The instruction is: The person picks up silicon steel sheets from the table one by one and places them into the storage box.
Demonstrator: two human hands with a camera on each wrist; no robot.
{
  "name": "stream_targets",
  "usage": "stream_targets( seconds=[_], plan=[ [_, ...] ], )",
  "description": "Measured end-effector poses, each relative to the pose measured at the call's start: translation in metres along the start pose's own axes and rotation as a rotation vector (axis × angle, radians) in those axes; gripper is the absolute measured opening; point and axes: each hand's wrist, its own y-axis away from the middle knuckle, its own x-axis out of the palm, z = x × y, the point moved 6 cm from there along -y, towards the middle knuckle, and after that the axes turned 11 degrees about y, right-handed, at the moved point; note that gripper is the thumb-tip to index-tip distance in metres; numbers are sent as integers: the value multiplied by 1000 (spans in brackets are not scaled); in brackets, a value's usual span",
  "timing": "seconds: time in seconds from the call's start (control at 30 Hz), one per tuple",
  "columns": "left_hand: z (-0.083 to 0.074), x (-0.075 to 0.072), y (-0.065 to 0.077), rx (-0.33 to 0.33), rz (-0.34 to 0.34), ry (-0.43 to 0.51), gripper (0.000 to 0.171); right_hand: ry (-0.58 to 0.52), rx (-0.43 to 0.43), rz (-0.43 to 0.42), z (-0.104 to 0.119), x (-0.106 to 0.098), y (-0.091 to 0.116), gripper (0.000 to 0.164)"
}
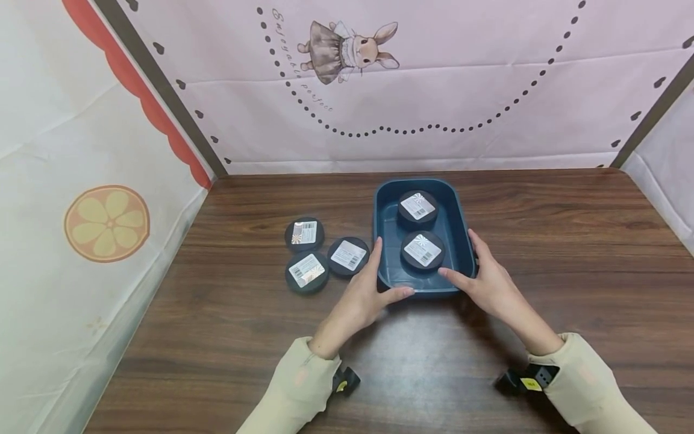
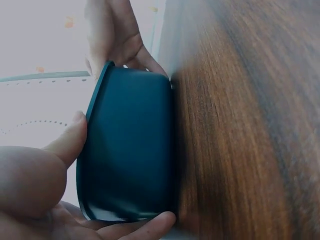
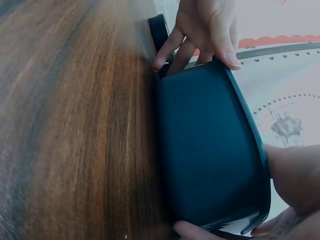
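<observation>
A dark blue plastic bin [image 1: 388, 241] with rounded corners rests on the table, one short side toward me. Inside it sit two round black discs, a far one [image 1: 418, 208] and a near one [image 1: 422, 250], each with a white barcode label on top. My left hand [image 1: 360, 299] grips the bin's near left corner, thumb over the near rim and fingers along the outer side. At the near right corner my right hand [image 1: 492, 290] holds it likewise, thumb at the rim. The wrist views show the bin's outer wall [image 2: 130, 140] between both hands.
Three more labelled black discs lie on the wooden table [image 1: 228, 337] left of the bin: one at the back [image 1: 305, 234], one in front [image 1: 306, 272], and one [image 1: 348, 256] close to my left fingers. A printed cloth [image 1: 461, 72] hangs behind the table.
</observation>
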Motion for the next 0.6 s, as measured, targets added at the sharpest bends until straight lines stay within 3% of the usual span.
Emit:
stream_targets(
  seconds=[0.33,0.47,0.6],
  plan=[
    [-13,-6,5,83,-49,-89,109,53,21,38,1,-1,0,107],
    [-22,-18,10,117,-91,-193,99,57,17,43,2,-2,-1,106],
    [-32,-33,15,163,-151,-298,78,55,17,49,3,-3,-1,106]
  ],
)
